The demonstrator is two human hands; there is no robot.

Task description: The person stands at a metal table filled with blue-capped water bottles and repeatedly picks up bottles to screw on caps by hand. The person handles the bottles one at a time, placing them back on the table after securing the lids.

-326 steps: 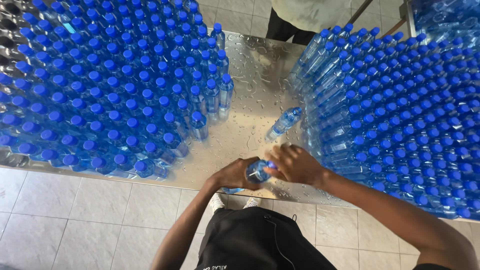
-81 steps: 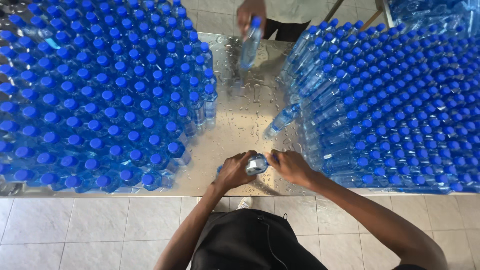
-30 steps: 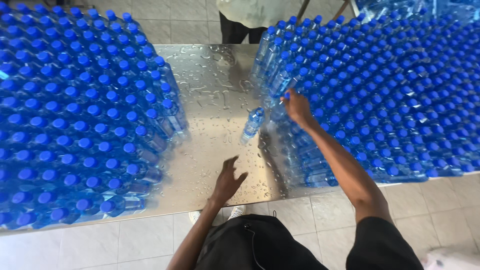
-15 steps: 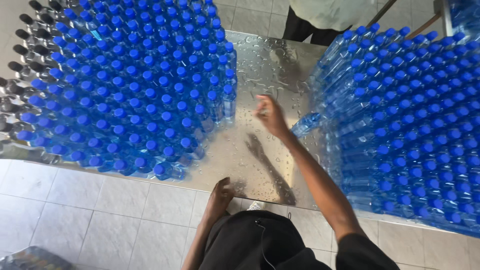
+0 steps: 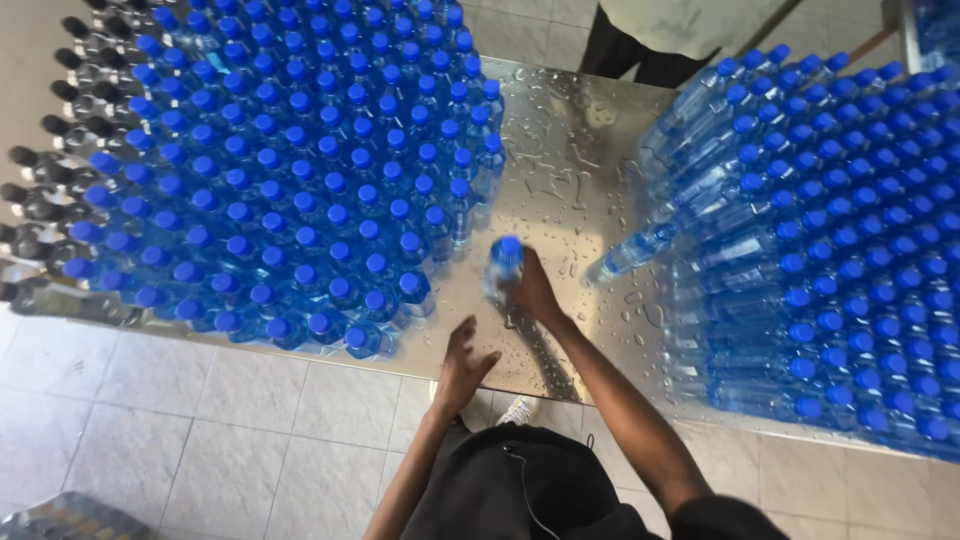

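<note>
Blue-capped bottle [image 5: 503, 268] stood upright mid-counter, right hand [image 5: 533, 291] in a closed grip on it, just beside the left block [image 5: 290, 180]. Left hand [image 5: 463, 362] spread, empty, at near edge. Right block [image 5: 820, 250] w/ many bottles left.

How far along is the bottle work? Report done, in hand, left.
Done, apparently: the left block of blue-capped bottles stands packed. In hand: the right hand grips one bottle beside it; the left hand hovers open, empty. Left, likely: the right block, with one tipped bottle at its edge.
</note>
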